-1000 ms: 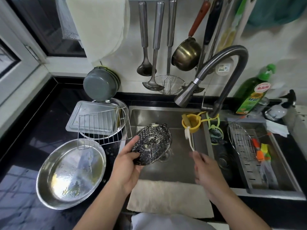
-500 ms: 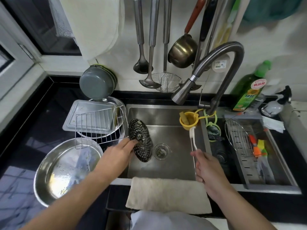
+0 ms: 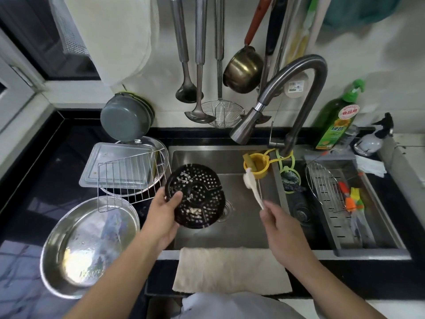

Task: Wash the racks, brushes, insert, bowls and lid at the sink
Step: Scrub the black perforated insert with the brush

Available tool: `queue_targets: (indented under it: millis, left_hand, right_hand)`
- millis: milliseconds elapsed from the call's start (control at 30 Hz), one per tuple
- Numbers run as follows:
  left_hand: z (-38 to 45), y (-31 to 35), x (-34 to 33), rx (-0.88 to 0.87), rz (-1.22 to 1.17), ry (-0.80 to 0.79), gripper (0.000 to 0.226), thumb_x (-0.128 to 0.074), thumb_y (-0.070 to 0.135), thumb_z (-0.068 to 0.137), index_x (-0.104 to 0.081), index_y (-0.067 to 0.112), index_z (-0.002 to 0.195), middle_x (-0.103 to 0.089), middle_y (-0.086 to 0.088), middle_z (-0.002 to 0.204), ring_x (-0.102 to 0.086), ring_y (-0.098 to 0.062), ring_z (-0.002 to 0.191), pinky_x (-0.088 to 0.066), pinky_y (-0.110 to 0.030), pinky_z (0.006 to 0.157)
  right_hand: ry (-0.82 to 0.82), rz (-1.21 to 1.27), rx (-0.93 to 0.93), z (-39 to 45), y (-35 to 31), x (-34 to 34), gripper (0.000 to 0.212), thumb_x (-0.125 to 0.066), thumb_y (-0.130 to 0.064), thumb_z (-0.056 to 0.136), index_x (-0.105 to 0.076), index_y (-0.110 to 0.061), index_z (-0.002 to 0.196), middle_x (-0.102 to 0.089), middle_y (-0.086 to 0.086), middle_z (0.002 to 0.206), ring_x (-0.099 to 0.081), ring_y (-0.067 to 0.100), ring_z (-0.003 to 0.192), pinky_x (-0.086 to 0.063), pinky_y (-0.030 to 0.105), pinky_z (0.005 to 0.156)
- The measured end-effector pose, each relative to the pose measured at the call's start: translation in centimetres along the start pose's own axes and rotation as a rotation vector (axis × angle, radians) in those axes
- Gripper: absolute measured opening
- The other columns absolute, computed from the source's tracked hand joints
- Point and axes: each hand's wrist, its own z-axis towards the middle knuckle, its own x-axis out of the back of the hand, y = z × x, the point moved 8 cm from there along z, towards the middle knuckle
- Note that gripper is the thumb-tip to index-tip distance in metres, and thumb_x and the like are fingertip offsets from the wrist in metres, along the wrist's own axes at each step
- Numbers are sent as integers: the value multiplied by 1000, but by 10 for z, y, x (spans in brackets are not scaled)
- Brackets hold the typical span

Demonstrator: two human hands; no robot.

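My left hand [image 3: 164, 209] grips the left rim of a black perforated insert [image 3: 197, 196], held tilted over the sink [image 3: 230, 157] with white residue on its face. My right hand [image 3: 276, 217] pinches the handle of a white brush [image 3: 251, 186], whose head points up toward a yellow cup [image 3: 258, 165] on the sink divider. A wire rack [image 3: 128, 180] leans on a rectangular metal tray [image 3: 117, 166] left of the sink. A large steel bowl [image 3: 89, 245] sits on the black counter. Another wire rack [image 3: 322, 183] and colourful brushes [image 3: 351, 199] lie in the right drain basket.
The faucet [image 3: 285, 95] arches over the sink. Grey bowls [image 3: 126, 118] lean against the back wall. A green soap bottle [image 3: 338, 120] and a spray bottle [image 3: 372, 139] stand at the right. Ladles and a strainer [image 3: 222, 113] hang above. A cloth [image 3: 230, 270] drapes the front edge.
My left hand turned the insert from edge-on to face up and brought it back over the sink. My right hand kept the brush, now angled more to the left.
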Motion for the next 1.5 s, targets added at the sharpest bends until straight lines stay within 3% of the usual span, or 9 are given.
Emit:
queue_targets:
  millis: [100,400,533,633,1033,1133,1300,1400,1500]
  left_hand:
    - [-21,-19,-15,63,-155,-51,45,-49,-14,97,-59,12,133,-70,-17,130,-67,-34,119,-56,-54,94]
    - [-55,-18,-49,26,-15,-167,50,-50,-27,84,-66,5,119,-71,-26,118,-63,-51,118,-49,-66,103]
    - [-55,-16,-42,-3,2,-137,57,-45,-29,83,-70,12,115,-72,-23,117,-59,-51,122,-41,-76,105]
    - [-57,-15,-40,8,-15,-156,57,-45,-29,85,-64,6,126,-70,-25,121,-62,-50,121,-48,-67,104]
    - [-58,-4,-45,16,-118,-203,55,-50,-25,86,-64,10,125,-72,-19,119,-69,-33,109,-59,-46,92]
    - [-57,0,-41,4,-143,-217,56,-57,-23,83,-63,10,129,-68,-24,128,-65,-39,116,-55,-51,98]
    - [-58,-3,-46,12,-154,-233,58,-52,-25,84,-72,18,118,-70,-20,124,-68,-34,113,-60,-44,89]
    - [-57,-3,-44,9,-168,-227,57,-56,-23,82,-65,11,126,-68,-24,125,-65,-40,114,-55,-51,96]
    - [-57,-2,-46,5,-149,-226,62,-49,-26,86,-59,10,136,-67,-22,130,-66,-36,118,-52,-54,103]
  right_hand:
    - [-57,-230,250,-1,-38,-9,50,-38,-38,107,-23,-52,152,-60,-17,85,-58,5,74,-52,30,65]
    - [-176,-473,493,-16,-103,-65,50,-38,-34,107,-27,-43,155,-57,-9,88,-56,12,73,-45,27,60]
    - [-36,-502,329,22,-87,-34,49,-37,-32,108,-29,-43,155,-56,-5,84,-59,16,74,-50,33,63]
    - [-142,-512,540,-11,-105,-54,47,-44,-26,103,-45,-39,148,-56,-7,72,-53,12,59,-47,33,48]
    - [-61,-471,404,14,-76,-29,48,-36,-34,107,-29,-42,153,-54,-9,71,-54,9,60,-47,27,51]
    - [-230,-455,508,-23,-87,-54,50,-28,-38,103,-32,-43,152,-49,-14,69,-50,7,56,-36,21,45]
    - [-71,-400,398,17,-73,-27,48,-39,-34,105,-31,-46,151,-54,-9,66,-54,8,56,-50,28,49]
    - [-230,-420,549,-20,-94,-57,49,-30,-39,102,-32,-45,151,-50,-14,69,-50,6,55,-43,23,46]
    - [-76,-398,431,14,-81,-32,48,-38,-35,105,-30,-44,151,-54,-10,67,-54,9,55,-44,22,46]
